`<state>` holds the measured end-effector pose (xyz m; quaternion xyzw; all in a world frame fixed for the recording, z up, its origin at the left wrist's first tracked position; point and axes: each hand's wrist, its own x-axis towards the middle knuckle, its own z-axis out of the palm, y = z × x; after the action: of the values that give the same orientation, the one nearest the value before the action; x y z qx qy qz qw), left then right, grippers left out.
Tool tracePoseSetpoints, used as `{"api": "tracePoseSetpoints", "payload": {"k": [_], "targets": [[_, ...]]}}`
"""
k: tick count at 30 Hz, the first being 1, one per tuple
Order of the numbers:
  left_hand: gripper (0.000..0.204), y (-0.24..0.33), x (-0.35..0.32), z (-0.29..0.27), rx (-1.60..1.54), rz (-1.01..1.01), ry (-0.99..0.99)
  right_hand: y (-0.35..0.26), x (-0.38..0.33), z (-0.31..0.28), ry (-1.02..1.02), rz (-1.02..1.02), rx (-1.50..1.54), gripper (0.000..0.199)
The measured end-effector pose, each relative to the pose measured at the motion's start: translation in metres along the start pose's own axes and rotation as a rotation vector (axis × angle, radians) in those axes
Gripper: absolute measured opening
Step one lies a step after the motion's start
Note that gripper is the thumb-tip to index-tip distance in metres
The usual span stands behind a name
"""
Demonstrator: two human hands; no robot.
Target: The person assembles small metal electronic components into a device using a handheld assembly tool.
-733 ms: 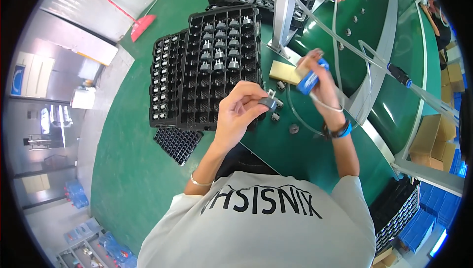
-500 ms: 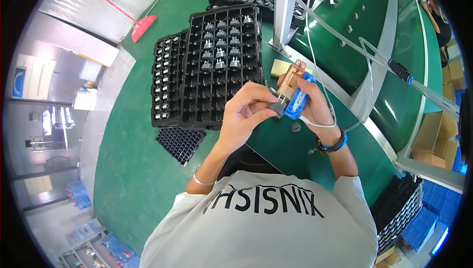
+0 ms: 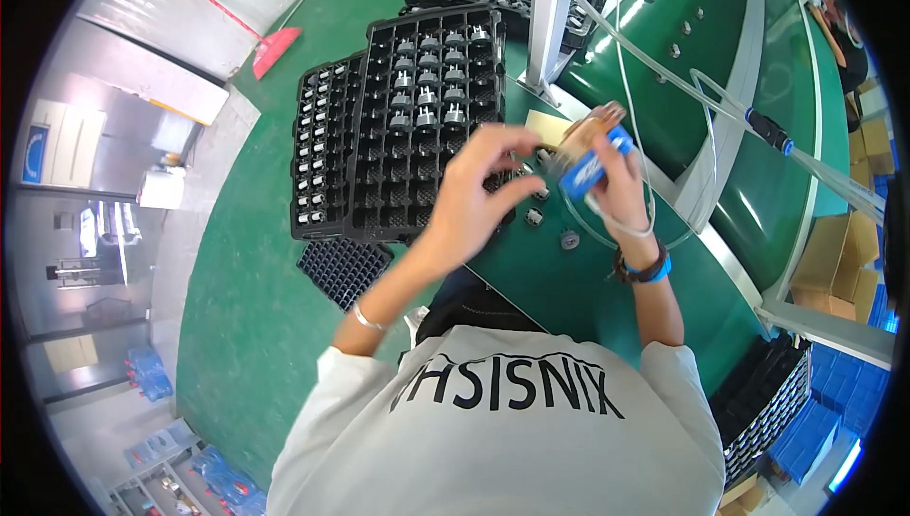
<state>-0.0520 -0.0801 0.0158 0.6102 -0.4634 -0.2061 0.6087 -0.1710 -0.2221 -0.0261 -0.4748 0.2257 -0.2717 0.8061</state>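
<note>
My right hand point(image 3: 621, 180) is wrapped round a hand-held device point(image 3: 585, 158) with a bright blue side and a copper-coloured, see-through body. A thin pale hose or cord runs by that wrist. Motion blurs the device's lower end, so I cannot make out whether a plug sits there. To its left, my left hand point(image 3: 479, 189) has thumb and fingers apart, and no held thing shows. Just beyond its fingertips, small grey plug parts lie on the green tabletop point(image 3: 569, 279), among them a silvery one point(image 3: 534, 217) and a round one point(image 3: 570, 239).
A black compartment tray point(image 3: 431, 175) holds several grey plugs with upright pins point(image 3: 427, 116). Beside it is another tray point(image 3: 322, 151) of small white-and-metal parts. A yellow pad point(image 3: 548, 126) lies behind my hands. A metal post point(image 3: 550, 18) and hanging hoses point(image 3: 682, 90) stand beyond, beside the green conveyor point(image 3: 664, 4).
My left hand has opened and drawn back from the device; the dark plug it pinched no longer shows in its fingers. The device has tilted in my right hand. The co-worker's hand at the top has gone from sight.
</note>
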Motion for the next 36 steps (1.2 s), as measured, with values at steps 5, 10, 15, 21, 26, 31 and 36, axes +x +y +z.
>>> {"api": "tracePoseSetpoints", "payload": {"k": [5,10,15,21,26,31,36], "targets": [[0.024,-0.028,0.081,-0.060,0.657,0.233,-0.054,0.029,0.053,-0.046,0.053,-0.399,-0.598,0.033],[0.021,-0.086,0.135,-0.073,0.997,0.291,-0.073,0.047,0.058,-0.037,0.102,-0.539,-1.087,0.036],[0.018,-0.104,0.153,-0.066,1.112,0.235,-0.055,0.043,0.050,-0.033,0.053,-0.477,-1.162,0.049],[0.015,-0.109,0.165,-0.069,1.035,0.173,-0.041,0.049,0.055,-0.036,0.061,-0.585,-1.142,0.059],[0.019,-0.065,0.148,-0.073,0.651,0.000,-0.006,0.045,0.053,-0.029,0.081,-0.504,-1.179,0.056],[0.021,-0.032,0.099,-0.074,-0.018,-0.256,-0.108,0.046,0.054,-0.028,0.116,-0.491,-1.174,0.046],[0.019,0.007,0.027,-0.053,-0.404,-0.388,-0.116,0.056,0.050,-0.028,0.157,-0.583,-1.107,0.029]]}}
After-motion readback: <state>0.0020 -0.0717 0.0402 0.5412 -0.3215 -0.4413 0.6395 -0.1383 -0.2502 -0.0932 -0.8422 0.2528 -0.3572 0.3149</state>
